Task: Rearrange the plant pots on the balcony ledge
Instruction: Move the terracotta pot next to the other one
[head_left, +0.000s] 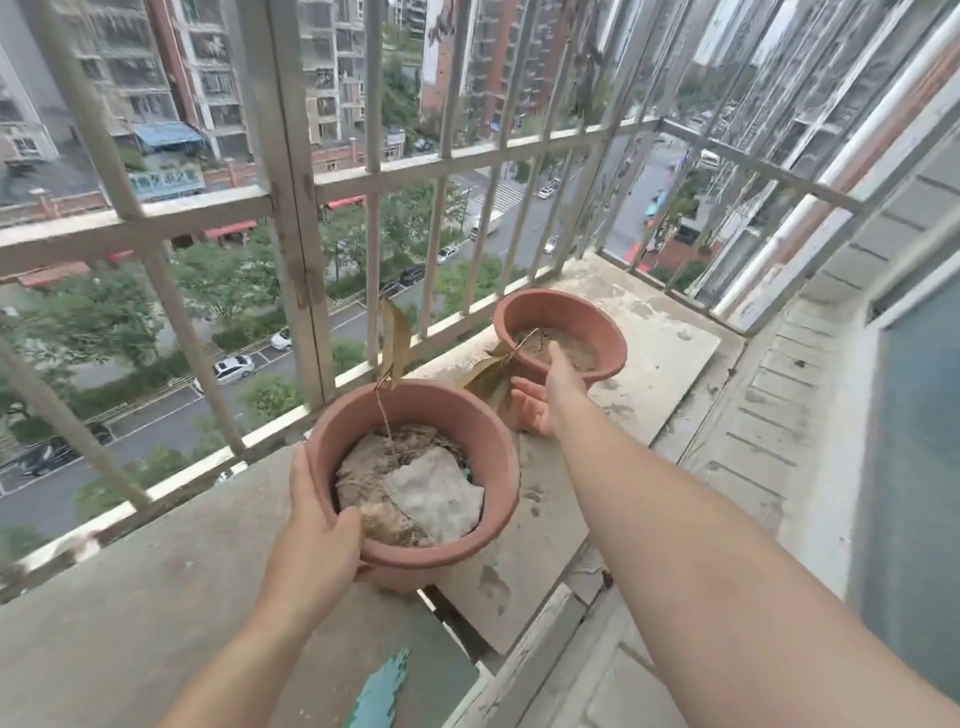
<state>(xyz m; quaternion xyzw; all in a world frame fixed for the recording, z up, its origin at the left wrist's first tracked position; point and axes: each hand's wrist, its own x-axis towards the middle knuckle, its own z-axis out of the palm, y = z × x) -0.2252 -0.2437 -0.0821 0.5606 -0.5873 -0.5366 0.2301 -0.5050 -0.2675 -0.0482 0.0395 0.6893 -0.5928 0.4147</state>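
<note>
Two terracotta pots stand on the concrete ledge (156, 597). The near pot (415, 426) holds dry soil, a pale rag-like scrap and a thin stem with a withered leaf. My left hand (317, 540) grips its near-left rim, thumb inside. The far pot (566, 317) holds dry soil and a bent stem with dead leaves drooping over its left side. My right hand (545, 400) reaches to it with the thumb over the near rim onto the soil and the fingers on the outer wall below, so it grips that rim.
A metal railing (296, 208) with vertical bars runs along the ledge's outer edge, close behind both pots. The ledge ends at a corner (675, 291) at the far right. A gap (457, 618) splits the slabs near the front pot. Peeling teal paint (379, 691) marks the near edge.
</note>
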